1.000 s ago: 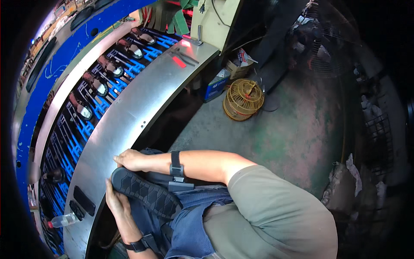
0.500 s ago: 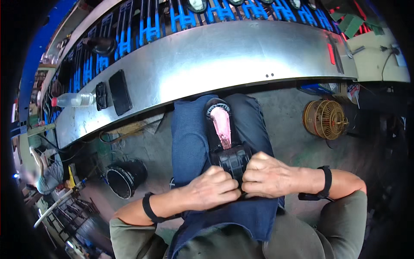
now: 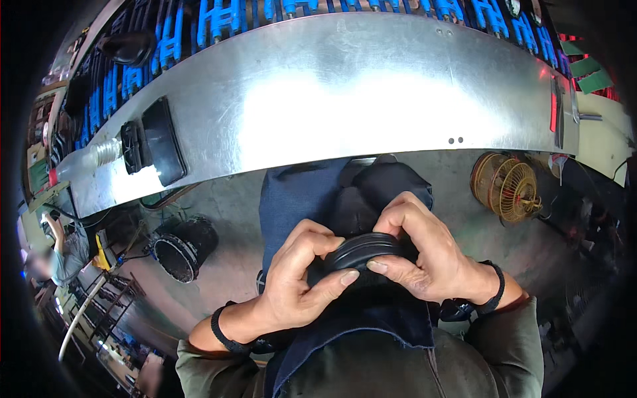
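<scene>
Over my lap I hold a black shoe (image 3: pixel 365 248), its rounded, ridged sole edge facing me. My left hand (image 3: pixel 295 278) pinches its left side between thumb and bent fingers. On the right side my right hand (image 3: pixel 424 255) grips the same edge, thumb pressed near the middle and fingers over the top. The rest of the shoe runs away from me, dark against my knees, and is hard to make out. The pink-coated surface is hidden from this angle.
Ahead stands a shiny metal bench (image 3: pixel 318 60), backed by blue racks (image 3: pixel 222 20). A phone (image 3: pixel 164 142), a black case (image 3: pixel 136 147) and a plastic bottle (image 3: pixel 83 160) lie left. A bucket (image 3: pixel 179 255) and wire cage (image 3: pixel 507 186) flank my legs. A person (image 3: pixel 56 255) sits far left.
The shoe has tipped, turning its pink-coated face and treaded sole piece out of sight. My fists have opened into pinches on the sole edge. The view has shifted too.
</scene>
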Demonstrator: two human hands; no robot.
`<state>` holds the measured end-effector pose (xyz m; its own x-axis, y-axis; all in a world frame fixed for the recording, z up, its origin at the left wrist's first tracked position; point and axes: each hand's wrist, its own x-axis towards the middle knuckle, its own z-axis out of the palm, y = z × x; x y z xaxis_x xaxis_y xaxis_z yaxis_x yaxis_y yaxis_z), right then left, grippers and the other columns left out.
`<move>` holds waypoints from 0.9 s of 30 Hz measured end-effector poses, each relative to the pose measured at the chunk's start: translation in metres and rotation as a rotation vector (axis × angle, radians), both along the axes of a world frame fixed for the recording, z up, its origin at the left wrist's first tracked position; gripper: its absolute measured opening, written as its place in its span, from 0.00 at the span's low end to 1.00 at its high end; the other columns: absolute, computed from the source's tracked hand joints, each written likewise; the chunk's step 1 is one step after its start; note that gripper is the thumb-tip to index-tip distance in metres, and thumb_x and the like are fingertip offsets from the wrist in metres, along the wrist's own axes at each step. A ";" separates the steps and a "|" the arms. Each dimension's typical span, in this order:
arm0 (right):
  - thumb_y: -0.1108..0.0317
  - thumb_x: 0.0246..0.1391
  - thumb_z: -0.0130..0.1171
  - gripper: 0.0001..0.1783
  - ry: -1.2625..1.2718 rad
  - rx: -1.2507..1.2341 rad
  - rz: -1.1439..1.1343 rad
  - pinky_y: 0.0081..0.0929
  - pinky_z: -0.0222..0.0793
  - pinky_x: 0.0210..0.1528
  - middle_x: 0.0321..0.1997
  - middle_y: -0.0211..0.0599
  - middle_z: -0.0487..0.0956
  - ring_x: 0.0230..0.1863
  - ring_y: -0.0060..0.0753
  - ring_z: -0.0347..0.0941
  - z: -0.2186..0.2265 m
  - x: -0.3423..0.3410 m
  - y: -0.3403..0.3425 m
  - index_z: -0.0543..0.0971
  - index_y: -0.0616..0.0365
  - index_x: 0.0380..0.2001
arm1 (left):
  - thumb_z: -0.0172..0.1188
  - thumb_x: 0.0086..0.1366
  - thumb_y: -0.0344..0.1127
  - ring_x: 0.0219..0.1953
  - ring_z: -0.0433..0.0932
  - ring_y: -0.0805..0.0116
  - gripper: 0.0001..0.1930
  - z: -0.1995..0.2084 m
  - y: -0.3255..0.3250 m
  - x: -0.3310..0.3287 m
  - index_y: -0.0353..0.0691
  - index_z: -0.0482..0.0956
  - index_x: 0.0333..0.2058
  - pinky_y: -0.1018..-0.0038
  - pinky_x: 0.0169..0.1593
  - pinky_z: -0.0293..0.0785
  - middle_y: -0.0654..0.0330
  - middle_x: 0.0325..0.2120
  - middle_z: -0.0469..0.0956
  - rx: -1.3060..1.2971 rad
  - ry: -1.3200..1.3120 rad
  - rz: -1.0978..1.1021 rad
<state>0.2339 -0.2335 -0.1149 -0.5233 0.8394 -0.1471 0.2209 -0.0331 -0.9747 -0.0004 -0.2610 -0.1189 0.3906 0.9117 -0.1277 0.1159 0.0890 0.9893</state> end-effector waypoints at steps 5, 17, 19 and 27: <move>0.67 0.52 0.72 0.21 -0.083 -0.022 -0.051 0.38 0.70 0.33 0.38 0.44 0.71 0.32 0.45 0.72 -0.008 0.000 0.003 0.71 0.61 0.42 | 0.68 0.61 0.26 0.37 0.71 0.70 0.16 -0.003 0.009 0.001 0.34 0.74 0.46 0.75 0.39 0.69 0.56 0.38 0.72 -0.125 0.059 -0.020; 0.68 0.49 0.74 0.25 -0.020 -0.171 -0.224 0.30 0.69 0.51 0.46 0.35 0.69 0.47 0.30 0.69 -0.014 -0.003 -0.011 0.71 0.57 0.46 | 0.65 0.63 0.32 0.49 0.79 0.53 0.12 -0.010 0.036 -0.006 0.33 0.80 0.44 0.61 0.53 0.73 0.49 0.49 0.80 0.032 -0.024 -0.139; 0.67 0.52 0.71 0.27 0.349 -0.337 -0.284 0.34 0.62 0.65 0.56 0.37 0.70 0.62 0.33 0.65 -0.012 0.002 -0.026 0.72 0.56 0.54 | 0.65 0.62 0.32 0.49 0.79 0.53 0.12 0.003 0.029 -0.009 0.33 0.81 0.43 0.61 0.53 0.73 0.49 0.48 0.80 0.134 -0.040 -0.206; 0.50 0.61 0.54 0.28 0.314 0.102 -0.176 0.45 0.51 0.72 0.67 0.53 0.64 0.71 0.50 0.57 0.042 -0.021 -0.114 0.77 0.63 0.53 | 0.65 0.62 0.40 0.66 0.62 0.59 0.34 0.042 -0.064 -0.001 0.30 0.64 0.62 0.62 0.68 0.57 0.48 0.64 0.60 0.136 -0.279 -0.015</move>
<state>0.2131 -0.3477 -0.0728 -0.3756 0.9227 0.0865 -0.0898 0.0567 -0.9943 -0.0015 -0.3252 -0.0772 0.4072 0.9068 0.1090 -0.1615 -0.0460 0.9858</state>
